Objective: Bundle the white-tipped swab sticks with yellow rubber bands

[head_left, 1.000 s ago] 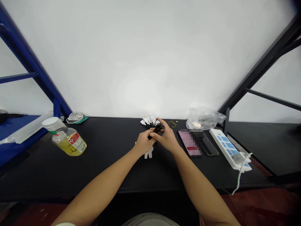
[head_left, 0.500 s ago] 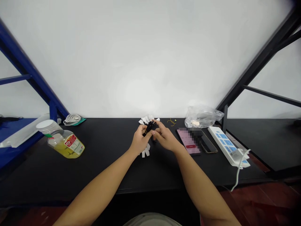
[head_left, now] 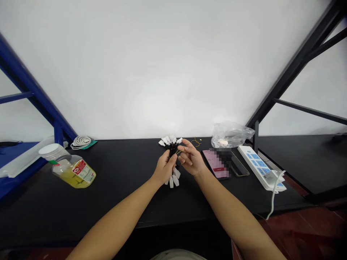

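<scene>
A bundle of black cables [head_left: 172, 147] with white flat ends fanning out at top and bottom is held over the table in the middle of the head view. My left hand [head_left: 163, 168] is closed around its middle, thumb on top. Just to the right, my right hand [head_left: 192, 159] has its fingers curled on a thin yellow rubber band [head_left: 178, 152], stretched out from the bundle. My fingers hide part of the band and the cables' centre.
On the black table [head_left: 121, 162], a clear jar [head_left: 72, 168] with yellow contents stands left, near a coiled white cable [head_left: 80, 142]. To the right are two phones [head_left: 217, 164], a power strip [head_left: 261, 168] and a plastic bag [head_left: 233, 133]. Loose yellow bands [head_left: 196, 142] lie behind my right hand.
My right hand has drawn back from the bundle, pulling the yellow band out to the right. The bundle now stands more upright, with more of both white ends showing.
</scene>
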`<state>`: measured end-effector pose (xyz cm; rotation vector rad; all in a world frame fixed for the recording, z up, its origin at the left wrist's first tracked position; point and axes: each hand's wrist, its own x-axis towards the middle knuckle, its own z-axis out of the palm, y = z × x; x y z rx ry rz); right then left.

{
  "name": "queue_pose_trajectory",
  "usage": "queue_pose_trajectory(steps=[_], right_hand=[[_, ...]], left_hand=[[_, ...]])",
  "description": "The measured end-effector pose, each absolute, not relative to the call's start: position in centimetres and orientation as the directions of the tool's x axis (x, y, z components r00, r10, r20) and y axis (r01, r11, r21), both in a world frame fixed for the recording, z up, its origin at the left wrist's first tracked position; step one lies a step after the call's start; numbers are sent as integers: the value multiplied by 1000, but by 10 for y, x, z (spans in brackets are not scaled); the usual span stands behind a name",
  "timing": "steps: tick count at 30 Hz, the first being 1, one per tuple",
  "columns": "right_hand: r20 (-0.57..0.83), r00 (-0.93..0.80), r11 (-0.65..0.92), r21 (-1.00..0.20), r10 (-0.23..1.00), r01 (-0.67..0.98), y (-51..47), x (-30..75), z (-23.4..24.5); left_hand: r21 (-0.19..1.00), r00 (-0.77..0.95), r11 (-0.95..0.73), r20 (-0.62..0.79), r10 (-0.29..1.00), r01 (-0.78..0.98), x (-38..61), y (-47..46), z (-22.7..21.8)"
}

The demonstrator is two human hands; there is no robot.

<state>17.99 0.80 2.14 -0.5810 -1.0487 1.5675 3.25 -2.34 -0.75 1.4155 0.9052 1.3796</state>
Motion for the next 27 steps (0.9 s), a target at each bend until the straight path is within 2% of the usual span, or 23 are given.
queue_pose_trajectory(steps=[5,11,16,22,27], right_hand=[[163,-81,86,-810,983,-580,9,167,15],[278,95,293,-891,956,-347,8,157,7],[352,165,380,-904,921,-197,5,155,6],[365,176,403,-864,914,-303,5,157,11],[386,56,374,-830,921,-415,7,163,16]], left_hand=[[952,103,-301,306,946,-57,36,-27,-7],[948,112,-317,318,941,-25,34,-26,-9],[938,142,-347,343,929,3,32,-27,-11],[935,160,-353,344,925,29,31,-28,-11],[902,253,-395,347,903,172,26,-27,-6]])
